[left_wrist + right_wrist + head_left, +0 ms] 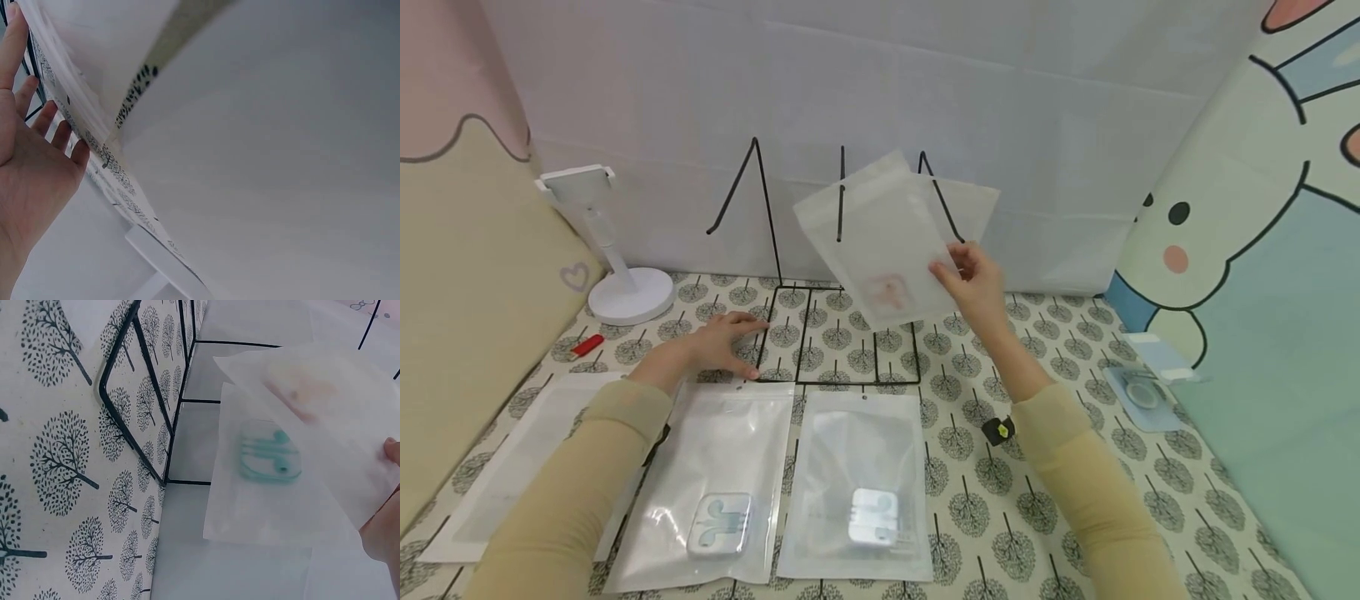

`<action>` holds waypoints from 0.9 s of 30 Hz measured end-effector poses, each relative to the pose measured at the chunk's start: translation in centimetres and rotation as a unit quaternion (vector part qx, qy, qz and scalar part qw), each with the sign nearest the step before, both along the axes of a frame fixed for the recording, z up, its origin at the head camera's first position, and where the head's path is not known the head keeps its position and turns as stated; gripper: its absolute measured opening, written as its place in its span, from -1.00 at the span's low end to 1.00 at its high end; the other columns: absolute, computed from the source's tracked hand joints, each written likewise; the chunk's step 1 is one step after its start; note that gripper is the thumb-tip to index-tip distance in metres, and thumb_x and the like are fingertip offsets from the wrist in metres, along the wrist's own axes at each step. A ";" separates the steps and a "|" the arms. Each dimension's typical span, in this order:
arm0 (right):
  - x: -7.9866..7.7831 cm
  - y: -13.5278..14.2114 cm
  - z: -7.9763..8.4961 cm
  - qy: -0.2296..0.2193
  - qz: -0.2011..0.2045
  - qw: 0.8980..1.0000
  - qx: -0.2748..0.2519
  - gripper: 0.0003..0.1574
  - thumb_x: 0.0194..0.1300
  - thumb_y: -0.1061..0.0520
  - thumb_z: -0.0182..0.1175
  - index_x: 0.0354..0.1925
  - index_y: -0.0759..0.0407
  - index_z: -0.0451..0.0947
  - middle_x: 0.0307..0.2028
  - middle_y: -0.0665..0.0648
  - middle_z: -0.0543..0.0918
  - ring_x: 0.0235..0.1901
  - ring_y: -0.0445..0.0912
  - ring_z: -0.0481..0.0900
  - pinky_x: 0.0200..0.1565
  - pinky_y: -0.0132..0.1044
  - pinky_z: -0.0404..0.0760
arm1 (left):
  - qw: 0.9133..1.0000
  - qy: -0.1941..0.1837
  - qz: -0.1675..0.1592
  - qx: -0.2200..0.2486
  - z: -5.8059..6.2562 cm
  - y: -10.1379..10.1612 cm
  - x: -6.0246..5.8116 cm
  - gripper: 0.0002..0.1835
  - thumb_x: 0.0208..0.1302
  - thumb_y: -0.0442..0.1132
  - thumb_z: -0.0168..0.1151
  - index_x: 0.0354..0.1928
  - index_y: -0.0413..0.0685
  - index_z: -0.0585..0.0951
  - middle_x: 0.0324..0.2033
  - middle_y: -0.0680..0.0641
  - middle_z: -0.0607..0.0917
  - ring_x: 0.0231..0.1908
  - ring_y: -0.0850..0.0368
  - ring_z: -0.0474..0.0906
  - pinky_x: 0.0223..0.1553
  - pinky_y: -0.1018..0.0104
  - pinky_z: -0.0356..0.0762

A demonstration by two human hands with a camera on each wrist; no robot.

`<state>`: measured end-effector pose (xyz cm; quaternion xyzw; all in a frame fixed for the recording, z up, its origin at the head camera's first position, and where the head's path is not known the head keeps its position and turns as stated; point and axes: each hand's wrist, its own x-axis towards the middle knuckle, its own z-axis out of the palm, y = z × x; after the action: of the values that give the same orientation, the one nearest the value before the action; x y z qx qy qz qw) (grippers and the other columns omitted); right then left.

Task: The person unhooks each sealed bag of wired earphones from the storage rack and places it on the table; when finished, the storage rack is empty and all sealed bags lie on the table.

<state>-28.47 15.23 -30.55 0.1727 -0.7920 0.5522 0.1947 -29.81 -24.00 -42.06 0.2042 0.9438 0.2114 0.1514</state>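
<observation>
My right hand (973, 283) pinches a frosted zip bag (887, 250) by its right edge, with a pinkish item (891, 290) showing through near the bottom. The bag is tilted, and the middle hook (839, 212) of a black wire rack (857, 383) shows in front of its upper part. Behind it, at the right hook, hangs a second frosted bag (231, 512) containing a clear case of green earphones (272, 451). My left hand (722, 346) lies with spread fingers at the left side of the rack's base, holding nothing.
Frosted bags with earphone cases, one bag (745, 433) left and another bag (857, 433) right, lie in front. A further bag (512, 475) sits partly under the left sleeve. Around them are a phone stand (625, 292), red stick (587, 344), small black item (997, 430) and pale-blue case (1142, 396).
</observation>
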 end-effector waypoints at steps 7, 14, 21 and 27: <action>1.0 0.5 0.0 0.043 -0.007 0.998 -0.048 -0.57 0.10 0.37 0.31 -0.09 0.46 0.37 -0.31 0.28 0.68 -0.38 -0.31 0.57 -0.36 -0.55 0.54 | 1.000 0.003 -0.002 -0.002 0.0 0.1 0.0 0.11 -0.11 0.25 0.40 0.45 0.05 0.10 0.43 -0.24 -0.03 0.36 -0.49 -0.31 0.10 -0.62 -0.25; 0.7 0.9 -0.8 0.107 0.000 0.994 -0.038 -0.70 0.10 0.37 0.31 -0.26 0.48 0.40 -0.37 0.24 0.63 -0.44 -0.27 0.54 -0.41 -0.55 0.53 | 1.000 -0.001 0.001 -0.003 0.2 0.1 0.2 0.11 -0.11 0.24 0.41 0.45 0.04 0.10 0.43 -0.25 -0.03 0.36 -0.48 -0.29 0.10 -0.61 -0.21; 2.6 0.6 0.6 0.154 0.017 0.988 0.017 -0.86 0.12 0.46 0.23 -0.28 0.51 0.57 -0.30 0.42 0.66 -0.36 -0.31 0.59 -0.29 -0.54 0.61 | 1.000 -0.003 0.001 0.000 0.0 -0.1 0.1 0.11 -0.12 0.24 0.41 0.45 0.05 0.09 0.43 -0.25 -0.04 0.36 -0.48 -0.30 0.10 -0.62 -0.22; 1.4 2.2 -0.4 0.180 0.020 0.980 0.078 -0.72 0.09 0.39 0.29 -0.16 0.34 0.63 -0.18 0.26 0.70 -0.21 -0.27 0.62 -0.10 -0.49 0.58 | 1.000 -0.004 0.000 0.004 0.1 0.1 0.2 0.10 -0.10 0.21 0.42 0.45 0.03 0.10 0.43 -0.26 -0.04 0.36 -0.48 -0.30 0.11 -0.62 -0.24</action>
<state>-27.10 17.44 -30.97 0.2997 -0.7809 0.4525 0.3093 -29.64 -23.94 -41.96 0.2037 0.9423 0.2165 0.1542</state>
